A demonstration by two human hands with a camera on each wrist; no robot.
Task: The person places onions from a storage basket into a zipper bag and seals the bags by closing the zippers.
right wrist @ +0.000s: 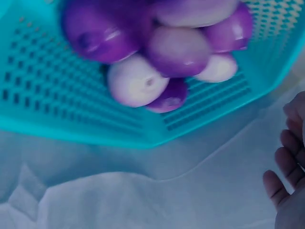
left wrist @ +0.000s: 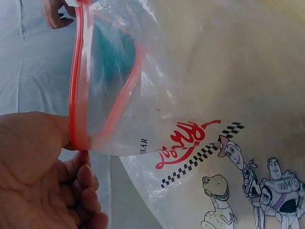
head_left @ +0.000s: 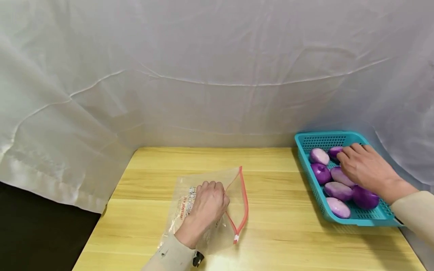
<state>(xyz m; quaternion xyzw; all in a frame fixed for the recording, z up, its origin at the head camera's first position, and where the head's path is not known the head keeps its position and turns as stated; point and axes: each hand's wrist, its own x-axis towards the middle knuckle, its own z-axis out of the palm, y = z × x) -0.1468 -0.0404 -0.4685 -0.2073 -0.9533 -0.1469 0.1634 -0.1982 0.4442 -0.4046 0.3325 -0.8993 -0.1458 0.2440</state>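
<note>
My left hand [head_left: 211, 199] pinches the lower layer of a clear zip bag [head_left: 190, 188] with a red zip edge and printed cartoon figures. In the left wrist view the thumb and forefinger [left wrist: 62, 176] grip the bag's red edge [left wrist: 78, 95], and its mouth gapes. My right hand [head_left: 366, 167] hovers over a turquoise basket [head_left: 313, 192], its fingers loosely bent, fingertips right by a purple onion [head_left: 335, 151] at the back. Several purple-and-white onions [right wrist: 178, 51] lie in the basket. The right wrist view shows the fingers [right wrist: 286, 162] apart at the right edge.
The basket stands at the right end of a light wooden table [head_left: 271, 210], to the right of the bag. A pale cloth [head_left: 217, 105] hangs behind the table and along its sides. A dark area [head_left: 40, 226] lies beyond the table's left edge.
</note>
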